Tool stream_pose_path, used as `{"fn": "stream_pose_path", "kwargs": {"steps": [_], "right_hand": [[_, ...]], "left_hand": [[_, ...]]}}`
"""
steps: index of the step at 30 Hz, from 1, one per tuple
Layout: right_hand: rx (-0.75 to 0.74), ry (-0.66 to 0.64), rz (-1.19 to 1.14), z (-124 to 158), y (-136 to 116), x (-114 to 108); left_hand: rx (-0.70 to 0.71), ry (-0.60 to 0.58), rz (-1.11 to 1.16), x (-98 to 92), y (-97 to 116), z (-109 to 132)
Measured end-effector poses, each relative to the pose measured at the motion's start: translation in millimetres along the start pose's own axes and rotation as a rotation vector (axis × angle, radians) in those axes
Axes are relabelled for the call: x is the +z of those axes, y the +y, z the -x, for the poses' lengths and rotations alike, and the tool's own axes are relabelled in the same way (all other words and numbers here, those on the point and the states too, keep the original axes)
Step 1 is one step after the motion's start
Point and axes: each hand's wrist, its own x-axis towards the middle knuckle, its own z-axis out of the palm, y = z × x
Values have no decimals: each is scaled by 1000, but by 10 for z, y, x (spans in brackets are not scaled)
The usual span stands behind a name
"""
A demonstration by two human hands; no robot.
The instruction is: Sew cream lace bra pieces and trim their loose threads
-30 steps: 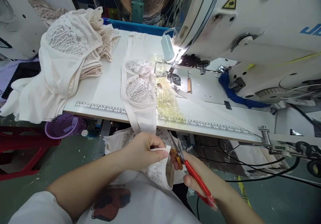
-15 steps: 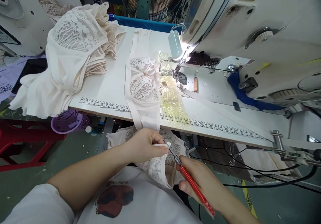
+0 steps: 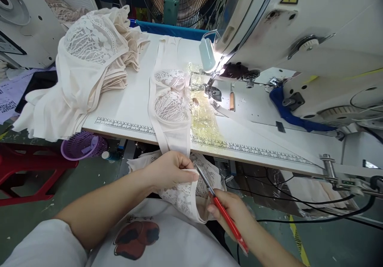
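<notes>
At the table's front edge my left hand (image 3: 173, 172) is closed, pinching the edge of a cream lace bra (image 3: 184, 201) between thumb and fingers. My right hand (image 3: 231, 213) is wrapped around red-handled scissors (image 3: 226, 215), their metal blades pointing up and left. The blade tips lie beside my left fingertips, near the pinched edge. Part of the bra hangs over my lap. Another stretch of cream lace bra (image 3: 170, 103) lies on the tabletop, left of the needle area, and runs down to my left hand. Whether both stretches are one piece I cannot tell.
A sewing machine (image 3: 269, 31) with a lit lamp (image 3: 207, 54) stands at the right. Stacked cream bras (image 3: 86, 67) lie at the left of the white table (image 3: 134, 95). A wooden-handled tool (image 3: 231, 100) rests near the needle. Below are a purple basket (image 3: 70, 149) and a red stool (image 3: 26, 175).
My right hand and the scissors have shifted slightly left and up. A small white bit at the blade tips no longer shows. My left hand keeps its pinch, almost in place.
</notes>
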Motion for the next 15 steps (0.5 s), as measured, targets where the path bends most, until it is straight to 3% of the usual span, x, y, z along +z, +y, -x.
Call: {"fn": "stream_pose_path", "kwargs": {"steps": [4, 8, 11, 15], "right_hand": [[-20, 167, -67, 24, -108, -69], [-95, 129, -116, 89, -303, -96], [-183, 69, 0, 81, -382, -9], [-310, 232, 145, 9, -365, 102]], "left_hand": [[73, 66, -57, 11, -11, 39], [144, 133, 64, 30, -51, 89], [146, 147, 160, 35, -91, 132], [157, 177, 203, 23, -144, 201]]}}
